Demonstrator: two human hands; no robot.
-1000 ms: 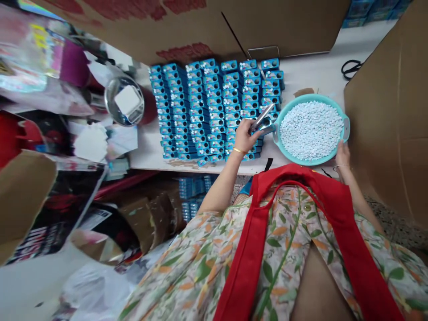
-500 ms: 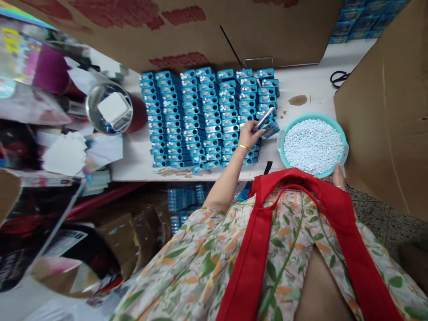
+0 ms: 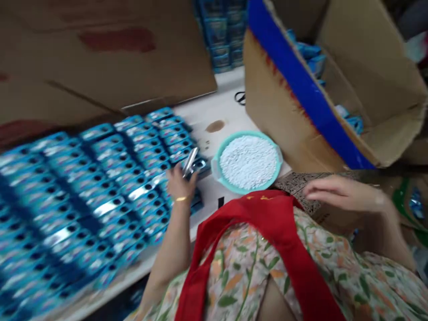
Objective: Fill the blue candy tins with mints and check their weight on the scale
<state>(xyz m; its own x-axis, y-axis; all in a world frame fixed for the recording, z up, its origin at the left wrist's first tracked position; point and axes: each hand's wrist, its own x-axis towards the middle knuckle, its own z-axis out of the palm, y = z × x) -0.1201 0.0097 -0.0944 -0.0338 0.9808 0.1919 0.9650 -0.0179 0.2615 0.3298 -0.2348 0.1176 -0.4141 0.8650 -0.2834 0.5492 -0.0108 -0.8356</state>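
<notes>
Because motion blur smears the head view, print on the blue boxes [image 3: 115, 207] is unreadable. Landmark = turquoise basin [image 3: 249, 133], on the counter [image 3: 200, 113], full of small white pieces [image 3: 249, 162]; its near rim is partly cut off by the red apron [image 3: 267, 209].

Left hand [image 3: 180, 185]: left of basin, over the box rows, fingers closed round a shiny metal tool [image 3: 190, 161]. Tool's lower end is hidden in the grip; can't tell its type, or whether the hand also touches a box.

Right hand [image 3: 337, 191]: right of basin, apart from it, open, fingers extended and close together, blurred, nothing visible in it.

Box rows run out of frame left of basin. Open carton [image 3: 284, 111] right of basin, blue packs [image 3: 312, 58] inside, partly hidden by its wall. Black loop [image 3: 240, 97] beyond basin, rest hidden by carton.
</notes>
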